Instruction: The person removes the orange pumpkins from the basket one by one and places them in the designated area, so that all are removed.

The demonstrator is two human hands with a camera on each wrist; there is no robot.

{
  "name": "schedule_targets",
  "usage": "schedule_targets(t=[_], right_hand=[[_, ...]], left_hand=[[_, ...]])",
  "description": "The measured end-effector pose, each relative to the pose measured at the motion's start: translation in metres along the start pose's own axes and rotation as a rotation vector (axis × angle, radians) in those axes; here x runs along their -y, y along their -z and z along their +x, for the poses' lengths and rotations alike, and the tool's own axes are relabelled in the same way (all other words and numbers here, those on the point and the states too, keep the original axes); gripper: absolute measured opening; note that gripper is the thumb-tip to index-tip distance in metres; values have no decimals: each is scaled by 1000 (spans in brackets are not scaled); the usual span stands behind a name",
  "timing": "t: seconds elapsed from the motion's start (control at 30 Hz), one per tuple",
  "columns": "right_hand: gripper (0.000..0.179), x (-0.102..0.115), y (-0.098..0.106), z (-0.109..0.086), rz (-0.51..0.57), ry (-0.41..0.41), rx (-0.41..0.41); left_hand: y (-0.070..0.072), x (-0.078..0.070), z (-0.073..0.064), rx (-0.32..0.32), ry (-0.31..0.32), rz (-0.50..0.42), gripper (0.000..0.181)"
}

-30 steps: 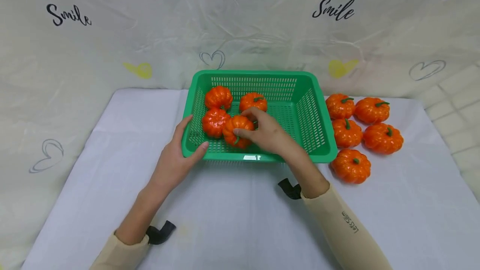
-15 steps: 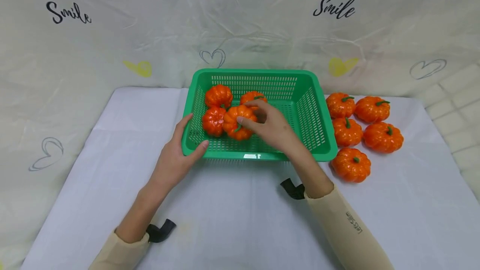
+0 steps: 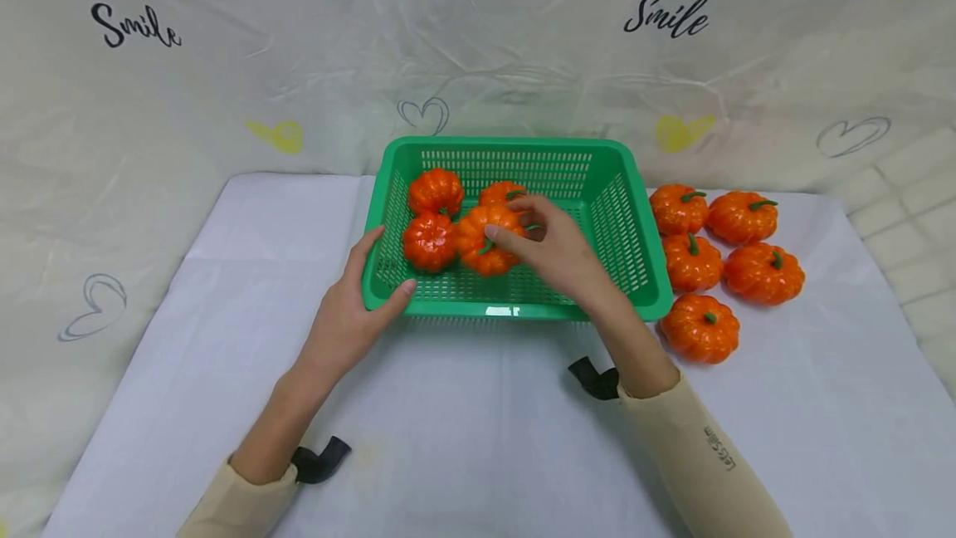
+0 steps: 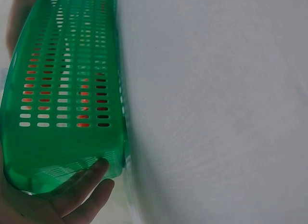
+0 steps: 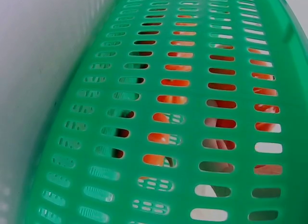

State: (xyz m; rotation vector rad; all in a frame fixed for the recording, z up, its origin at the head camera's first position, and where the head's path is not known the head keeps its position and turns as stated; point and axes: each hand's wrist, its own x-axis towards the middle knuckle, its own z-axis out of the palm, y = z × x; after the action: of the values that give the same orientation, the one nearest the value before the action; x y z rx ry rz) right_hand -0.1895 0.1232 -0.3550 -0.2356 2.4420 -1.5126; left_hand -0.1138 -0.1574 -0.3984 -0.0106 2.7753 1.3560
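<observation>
A green plastic basket (image 3: 502,311) stands on the white-covered table, with several small orange pumpkins inside. My right hand (image 3: 562,251) grips one pumpkin (image 3: 478,241) with its green stem toward me, thumb on the near side and fingers over the right side. Beside it in the basket sit a pumpkin (image 3: 429,242) at the left, one (image 3: 436,191) behind that, and one (image 3: 502,193) partly hidden by my right hand. My left hand (image 3: 345,322) holds the basket's near left corner, thumb at the front rim; its fingers (image 4: 82,188) press the end wall in the left wrist view.
Right of the basket, several more pumpkins (image 3: 699,329) lie on the table (image 3: 463,438), the nearest ones close against its wall. A printed cloth (image 3: 523,40) hangs behind the table. In the right wrist view, the slotted basket wall fills most of the picture.
My right hand has raised its pumpkin slightly away from the basket's front wall and shifted it to the right. The left hand stays at the corner; the other pumpkins look unmoved.
</observation>
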Motion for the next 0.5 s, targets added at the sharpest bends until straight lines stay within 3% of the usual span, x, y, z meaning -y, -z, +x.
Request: schedule_targets(t=[0.2, 0.5], right_hand=[[68, 1, 5, -2, 28, -48, 11], [54, 4, 15, -6, 188, -85, 36]], left_hand=[[0, 0, 0, 4, 1, -8, 83], [1, 1, 1, 3, 0, -16, 82]])
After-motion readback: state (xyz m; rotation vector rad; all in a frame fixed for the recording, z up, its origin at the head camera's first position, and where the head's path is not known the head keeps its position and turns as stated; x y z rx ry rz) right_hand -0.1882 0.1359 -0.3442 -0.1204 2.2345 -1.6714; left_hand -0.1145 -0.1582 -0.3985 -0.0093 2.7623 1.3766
